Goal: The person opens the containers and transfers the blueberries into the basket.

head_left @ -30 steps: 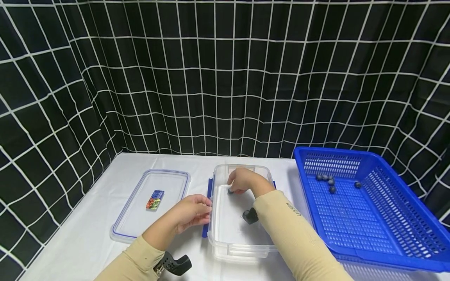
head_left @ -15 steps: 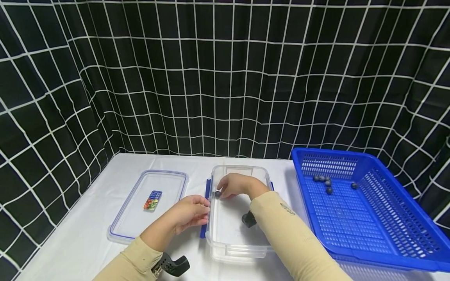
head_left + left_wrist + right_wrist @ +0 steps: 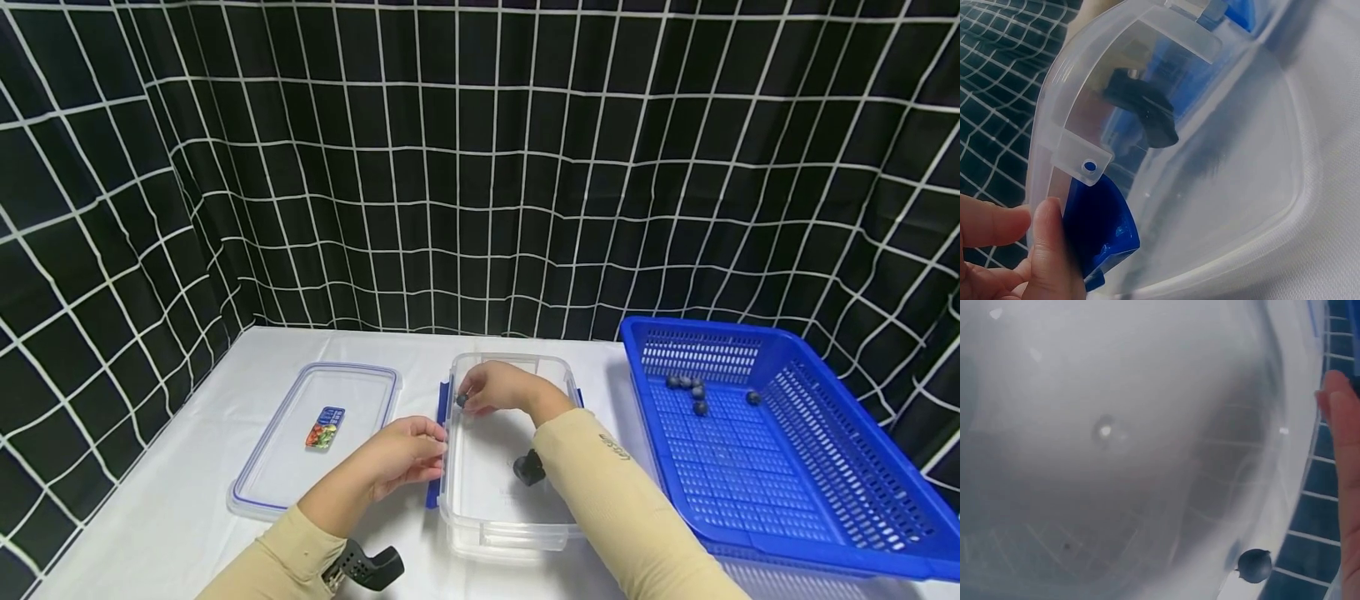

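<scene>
A clear plastic box (image 3: 510,500) with blue side latches stands uncovered on the white cloth. My right hand (image 3: 495,389) is inside it, by the far part of its left wall, pinching a blueberry (image 3: 462,400) at its fingertips. Another blueberry (image 3: 1254,565) lies by the box wall in the right wrist view; in the head view it cannot be made out. From outside, my left hand (image 3: 408,454) touches the left wall and its lowered blue latch (image 3: 1100,225) with its fingertips. Part of the right hand's fingers (image 3: 1342,437) shows at the right wrist view's edge.
To the left lies the box's clear lid (image 3: 277,471) with a blue seal and a colourful label (image 3: 325,429). A blue slotted basket (image 3: 757,492) on the right holds several blueberries (image 3: 700,408). Behind the table hangs a black curtain (image 3: 465,183) with white grid lines.
My right hand has moved left inside the box to its left wall, carrying the blueberry, then slightly away from me. The left hand keeps its place at the latch.
</scene>
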Demonstrator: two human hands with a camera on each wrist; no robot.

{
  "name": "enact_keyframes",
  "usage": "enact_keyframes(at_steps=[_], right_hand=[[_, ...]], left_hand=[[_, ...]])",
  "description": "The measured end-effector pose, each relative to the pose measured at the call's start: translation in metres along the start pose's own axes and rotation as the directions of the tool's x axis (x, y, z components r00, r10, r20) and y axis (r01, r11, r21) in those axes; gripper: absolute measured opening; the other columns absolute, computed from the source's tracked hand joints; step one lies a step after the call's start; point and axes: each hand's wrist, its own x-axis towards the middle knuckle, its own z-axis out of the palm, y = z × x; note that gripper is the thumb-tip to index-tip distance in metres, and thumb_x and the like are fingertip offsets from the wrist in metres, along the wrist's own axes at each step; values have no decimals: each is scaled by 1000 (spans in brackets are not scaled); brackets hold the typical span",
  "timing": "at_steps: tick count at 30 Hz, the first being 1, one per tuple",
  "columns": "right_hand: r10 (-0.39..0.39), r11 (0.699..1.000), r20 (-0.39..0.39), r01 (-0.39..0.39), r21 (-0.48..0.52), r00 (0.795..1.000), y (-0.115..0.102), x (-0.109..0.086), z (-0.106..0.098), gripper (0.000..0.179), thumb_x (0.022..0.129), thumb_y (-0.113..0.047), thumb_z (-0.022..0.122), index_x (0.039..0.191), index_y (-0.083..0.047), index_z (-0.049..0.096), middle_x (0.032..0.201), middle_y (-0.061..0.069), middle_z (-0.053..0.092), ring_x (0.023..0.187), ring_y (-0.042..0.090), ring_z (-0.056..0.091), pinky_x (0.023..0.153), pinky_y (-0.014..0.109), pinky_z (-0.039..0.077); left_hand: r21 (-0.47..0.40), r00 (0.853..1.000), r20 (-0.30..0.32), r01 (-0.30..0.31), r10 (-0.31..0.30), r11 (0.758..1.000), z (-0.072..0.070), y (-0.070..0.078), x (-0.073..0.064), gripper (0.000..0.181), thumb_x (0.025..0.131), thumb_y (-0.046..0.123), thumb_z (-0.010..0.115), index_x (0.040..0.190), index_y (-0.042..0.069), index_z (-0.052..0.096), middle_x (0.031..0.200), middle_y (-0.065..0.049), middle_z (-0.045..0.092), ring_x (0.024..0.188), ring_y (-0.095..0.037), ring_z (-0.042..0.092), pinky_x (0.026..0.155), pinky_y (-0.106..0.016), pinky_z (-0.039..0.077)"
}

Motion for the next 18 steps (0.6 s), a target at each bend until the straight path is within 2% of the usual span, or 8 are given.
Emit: enact_keyframes(at_steps=[4,11,15,18], right_hand=[[-34,992,-15,36,117,999,-3,-1,-4,9,84,-1,61,93,2,60,87,10,67,83,20,65,74,30,57],[-68,984,-29,72,161,997,-8,-3,-11,9,85,-2,61,93,1,59,90,11,68,87,21,66,75,32,57],[-64,975,-67,77,208,996,-9,-4,-17,10,84,-1,62,93,1,59,90,11,67,87,21,66,76,32,57],[-56,976,-106,76,205,993,-13,-8,-23,12,83,-2,63,94,-1,59,90,10,67,89,22,65,76,32,56]], left_hand=[[8,1000,0,-3,3,1000,0,1,0,14,87,1,52,100,-3,50,77,-6,53,67,-12,55,64,-21,56],[13,1000,-8,-5,6,1000,-1,2,0,14,87,1,52,100,-3,51,77,-6,53,68,-13,55,64,-22,57],[11,1000,-3,0,0,1000,-1,2,1,13,87,1,52,100,-3,51,77,-6,53,67,-12,56,64,-22,57],[12,1000,1,6,-6,1000,-1,1,1,13,87,2,53,100,-3,51,77,-6,54,67,-12,56,64,-22,56]])
